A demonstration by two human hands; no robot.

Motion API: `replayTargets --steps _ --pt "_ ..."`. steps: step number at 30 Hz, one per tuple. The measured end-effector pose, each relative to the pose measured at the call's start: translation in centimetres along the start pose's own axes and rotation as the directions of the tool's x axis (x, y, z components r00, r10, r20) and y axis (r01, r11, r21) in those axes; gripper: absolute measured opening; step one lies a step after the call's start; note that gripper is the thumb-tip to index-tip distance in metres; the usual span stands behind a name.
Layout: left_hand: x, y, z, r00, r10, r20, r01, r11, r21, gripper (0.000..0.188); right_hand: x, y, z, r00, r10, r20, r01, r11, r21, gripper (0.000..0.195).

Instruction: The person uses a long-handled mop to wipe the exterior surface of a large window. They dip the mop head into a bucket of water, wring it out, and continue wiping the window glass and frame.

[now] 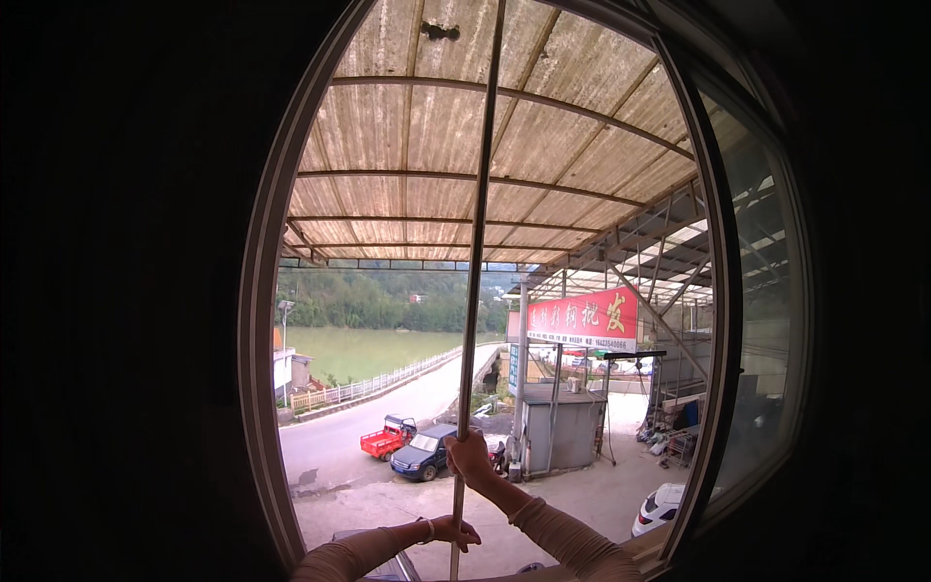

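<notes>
A long, slim metal pole (478, 218) runs nearly upright through the open window, from the top of the view to the bottom. My right hand (471, 458) is wrapped around it in the lower middle of the view. Below that, my left hand (452, 532) holds the same pole more loosely, its fingers reaching past to the right side. A light band circles my left wrist, and both forearms wear long tan sleeves. Both ends of the pole are beyond what I can see.
The window frame (256, 305) surrounds the opening, with a glass sash (764, 327) at right. Outside, a corrugated canopy (436, 131) spans overhead. Below stand a red cargo tricycle (382, 440), a dark pickup (420, 452), a white car (658, 503) and a red sign (582, 316) bearing writing.
</notes>
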State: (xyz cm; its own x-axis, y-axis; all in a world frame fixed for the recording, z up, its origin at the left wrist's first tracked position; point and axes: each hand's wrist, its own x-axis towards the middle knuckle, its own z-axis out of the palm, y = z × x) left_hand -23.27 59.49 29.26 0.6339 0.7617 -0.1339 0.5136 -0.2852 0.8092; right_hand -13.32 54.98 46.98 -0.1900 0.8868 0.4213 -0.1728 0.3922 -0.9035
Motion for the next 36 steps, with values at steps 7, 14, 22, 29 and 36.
replayTargets --steps 7,14,22,29,36 --pt "-2.2 7.0 -4.5 0.975 0.138 -0.176 -0.15 0.987 -0.058 0.02 4.9 -6.0 2.3 0.961 -0.257 -0.106 0.235 0.955 -0.183 0.02" --pt "-4.0 15.4 -7.0 0.928 0.26 -0.267 -0.266 0.964 0.015 0.021 10.2 -11.7 2.4 0.869 -0.47 -0.153 0.415 0.862 -0.292 0.016" --pt "-3.9 -0.6 -1.0 0.998 0.059 -0.007 -0.058 0.994 0.095 0.023 0.1 1.7 3.4 0.985 -0.066 0.157 0.097 0.975 -0.2 0.013" --pt "-6.1 5.8 -4.9 0.96 0.098 -0.261 -0.09 0.995 0.044 0.019 3.5 -6.5 4.7 0.954 -0.133 0.268 0.146 0.989 -0.028 0.016" --pt "-8.6 16.4 -9.4 0.828 0.197 -0.524 -0.2 0.978 0.051 0.017 8.7 -17.2 6.4 0.887 -0.328 0.326 0.311 0.944 0.106 0.016"
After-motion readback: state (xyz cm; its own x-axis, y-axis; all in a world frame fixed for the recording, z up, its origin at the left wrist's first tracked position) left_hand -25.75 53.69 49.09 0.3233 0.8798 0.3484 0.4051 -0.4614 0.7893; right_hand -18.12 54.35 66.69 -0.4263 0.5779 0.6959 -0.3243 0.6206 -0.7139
